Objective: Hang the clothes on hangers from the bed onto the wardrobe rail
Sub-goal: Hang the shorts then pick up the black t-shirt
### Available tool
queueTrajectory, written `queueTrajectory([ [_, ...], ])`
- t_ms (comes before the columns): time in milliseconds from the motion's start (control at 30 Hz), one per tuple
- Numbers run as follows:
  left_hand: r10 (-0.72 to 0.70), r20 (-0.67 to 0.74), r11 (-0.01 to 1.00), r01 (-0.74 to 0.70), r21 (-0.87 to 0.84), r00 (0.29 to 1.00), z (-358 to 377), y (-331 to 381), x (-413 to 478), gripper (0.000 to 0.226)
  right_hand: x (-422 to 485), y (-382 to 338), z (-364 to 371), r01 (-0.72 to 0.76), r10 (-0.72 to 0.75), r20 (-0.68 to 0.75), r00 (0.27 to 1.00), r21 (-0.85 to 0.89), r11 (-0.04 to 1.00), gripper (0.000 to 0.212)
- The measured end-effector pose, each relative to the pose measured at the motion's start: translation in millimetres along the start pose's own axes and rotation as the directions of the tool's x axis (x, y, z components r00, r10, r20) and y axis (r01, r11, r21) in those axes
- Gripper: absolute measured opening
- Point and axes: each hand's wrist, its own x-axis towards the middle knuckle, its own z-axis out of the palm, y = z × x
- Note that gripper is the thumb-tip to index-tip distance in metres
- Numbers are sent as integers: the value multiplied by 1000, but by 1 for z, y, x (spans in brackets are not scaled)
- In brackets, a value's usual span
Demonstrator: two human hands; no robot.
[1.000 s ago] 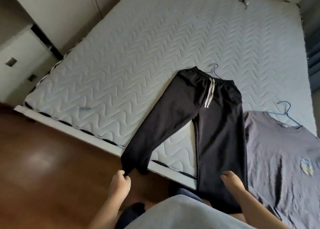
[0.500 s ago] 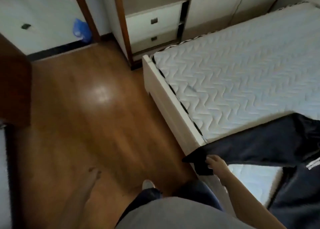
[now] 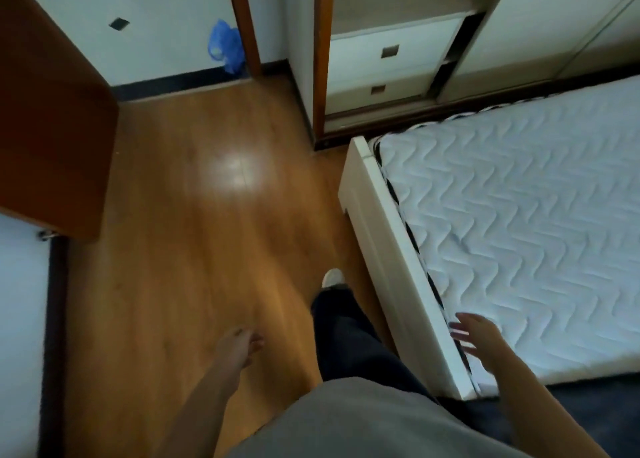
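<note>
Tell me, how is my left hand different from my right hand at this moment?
The left hand hangs over the wooden floor; the right hand is over the edge of the bed. The left hand is loosely curled and points down; the right hand is spread open. Both hold nothing.

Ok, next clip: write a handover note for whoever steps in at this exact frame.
Left hand: hangs loosely curled over the floor, holding nothing.
Right hand: open, fingers spread above the bed edge, holding nothing.
Things: no hanger or garment clearly in view; dark fabric at lower right, cannot tell what. Wardrobe drawers ahead, rail out of view.
Done: nothing seen hung. Left: pick up hangered clothes, hang them on the rail.
</note>
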Motion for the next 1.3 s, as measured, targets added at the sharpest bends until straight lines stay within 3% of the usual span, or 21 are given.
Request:
queueTrajectory([
  [100,24,-39,999,-23,35,999,13,82,31,16,25,-50,-1,-91,93,-29,995,66,994,14],
  [200,74,-24,991,-71,114,997,23,162,55,19,48,-111,7,-113,120,-62,991,110,987,14],
  [367,320,5,938,-318,139,947,41,299,75,19,88,-238,52,-7,13,-63,998,88,996,15],
  [467,489,-67,870,-481,105,870,36,375,93,27,111,-321,97,88,-86,-25,996,75,993,29],
  [567,590,-36,797,-575,185,806,35,460,122,26,133,-405,144,192,-192,5,981,43,980,26],
  [667,735,117,626,-734,263,668,45,555,139,24,153,-481,181,271,-271,-51,961,12,962,27],
  [767,788,295,464,-836,292,540,72,643,140,18,157,-555,201,335,-333,-81,939,4,942,26],
  [867,766,498,291,-910,295,406,115,710,135,15,158,-621,198,420,-413,-154,898,16,907,21],
  [967,693,664,211,-959,187,282,164,754,120,12,153,-657,176,497,-457,-263,850,110,861,14],
  [1133,693,715,110,-994,17,89,234,815,98,17,156,-688,123,580,-473,-387,791,231,781,14],
  [1300,746,650,-179,-984,-10,-142,289,868,87,20,170,-771,90,690,-590,-379,713,228,687,14],
])
